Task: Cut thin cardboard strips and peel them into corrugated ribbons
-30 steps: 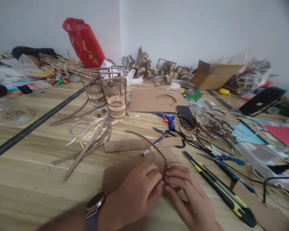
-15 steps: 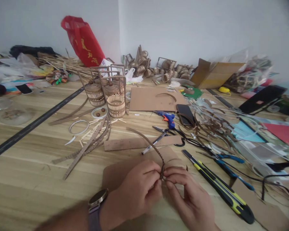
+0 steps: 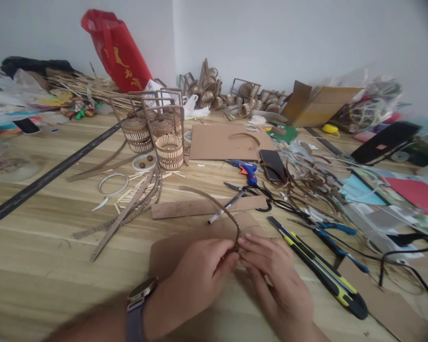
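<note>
A narrow corrugated cardboard strip (image 3: pixel 223 207) curves up and away from my fingers, its ridged edge showing. My left hand (image 3: pixel 199 271), with a watch (image 3: pixel 142 290) on its wrist, pinches the strip near its lower end. Close against it, my right hand (image 3: pixel 276 273) is closed on the same end, thumb and fingertips together; the very tip is hidden between the fingers. Beneath both hands lies a piece of brown cardboard (image 3: pixel 162 251). Just beyond are a flat cardboard strip (image 3: pixel 181 209) and a pen (image 3: pixel 217 214).
A utility knife (image 3: pixel 317 266) lies right of my hands, beside blue-handled pliers (image 3: pixel 337 229). Farther off are scissors (image 3: pixel 288 206), a blue glue gun (image 3: pixel 248 172) and a phone (image 3: pixel 271 164). Small slatted baskets (image 3: pixel 169 154) stand left of centre, near loose sticks (image 3: pixel 128 194).
My right fingers have shifted slightly up along the strip and lie flatter against it. My left hand keeps its pinch. The whole view has shifted a little.
</note>
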`<state>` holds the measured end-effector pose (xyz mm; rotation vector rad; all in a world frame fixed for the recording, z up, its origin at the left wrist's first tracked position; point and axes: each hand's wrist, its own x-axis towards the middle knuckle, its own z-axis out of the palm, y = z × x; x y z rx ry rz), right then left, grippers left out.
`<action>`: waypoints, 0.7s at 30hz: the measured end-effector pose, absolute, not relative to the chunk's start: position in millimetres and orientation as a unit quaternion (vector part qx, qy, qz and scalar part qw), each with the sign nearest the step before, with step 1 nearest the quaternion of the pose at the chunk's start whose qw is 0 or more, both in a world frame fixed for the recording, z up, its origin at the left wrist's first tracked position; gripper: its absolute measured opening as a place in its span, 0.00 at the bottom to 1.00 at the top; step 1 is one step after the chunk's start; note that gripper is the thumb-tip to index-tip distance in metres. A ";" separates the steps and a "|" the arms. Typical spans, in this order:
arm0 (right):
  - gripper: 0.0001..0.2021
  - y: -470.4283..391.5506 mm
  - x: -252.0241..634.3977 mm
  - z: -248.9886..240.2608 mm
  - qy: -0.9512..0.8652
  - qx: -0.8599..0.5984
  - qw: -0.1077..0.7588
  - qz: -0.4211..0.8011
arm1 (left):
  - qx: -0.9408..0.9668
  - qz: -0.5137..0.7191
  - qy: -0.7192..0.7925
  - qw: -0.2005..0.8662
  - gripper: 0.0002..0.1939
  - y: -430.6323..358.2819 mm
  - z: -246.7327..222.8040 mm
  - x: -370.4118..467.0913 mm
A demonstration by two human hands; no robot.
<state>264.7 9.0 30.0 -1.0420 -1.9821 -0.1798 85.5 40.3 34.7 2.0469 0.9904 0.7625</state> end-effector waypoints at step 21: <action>0.07 6.1 259.5 27.8 -0.777 -0.437 0.453 0.031 | 0.766 0.325 0.377 0.406 0.13 41.7 33.5 82.7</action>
